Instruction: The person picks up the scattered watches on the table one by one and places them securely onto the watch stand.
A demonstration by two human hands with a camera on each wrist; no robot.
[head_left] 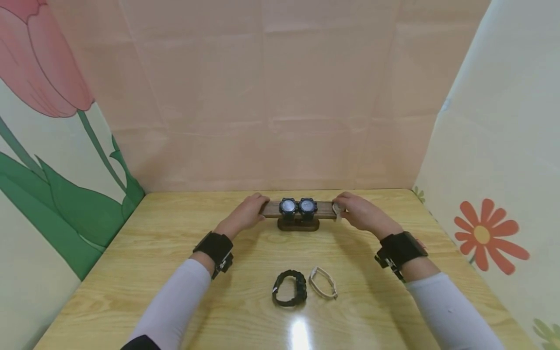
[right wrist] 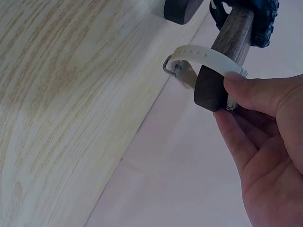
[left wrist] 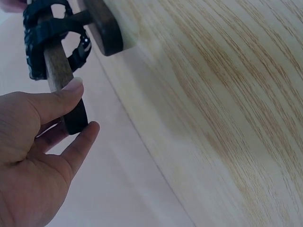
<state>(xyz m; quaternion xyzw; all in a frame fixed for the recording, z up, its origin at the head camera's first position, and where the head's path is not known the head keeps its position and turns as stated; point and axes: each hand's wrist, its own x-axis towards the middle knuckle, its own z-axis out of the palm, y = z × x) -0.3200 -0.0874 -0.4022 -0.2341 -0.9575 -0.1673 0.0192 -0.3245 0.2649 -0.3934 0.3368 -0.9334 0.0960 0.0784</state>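
Observation:
A wooden watch stand (head_left: 325, 209) with a crossbar on an oval base stands toward the back of the table. Two black watches (head_left: 297, 207) with round faces sit side by side around the bar's middle. My left hand (head_left: 247, 212) holds the bar's left end, thumb (left wrist: 66, 97) on one side and fingers on the other. At the right end, a white-strapped watch (right wrist: 208, 56) loops around the bar, its buckle hanging below. My right hand (head_left: 362, 214) pinches this watch against the bar end, the thumb at its case, which is mostly hidden.
Nearer on the wooden table (head_left: 153, 272) lie a black watch (head_left: 300, 288) and, to its right, a thin white-strapped watch (head_left: 328, 275). A pink backdrop (head_left: 262, 97) rises behind the table, with flower-printed panels (head_left: 498, 146) at the sides.

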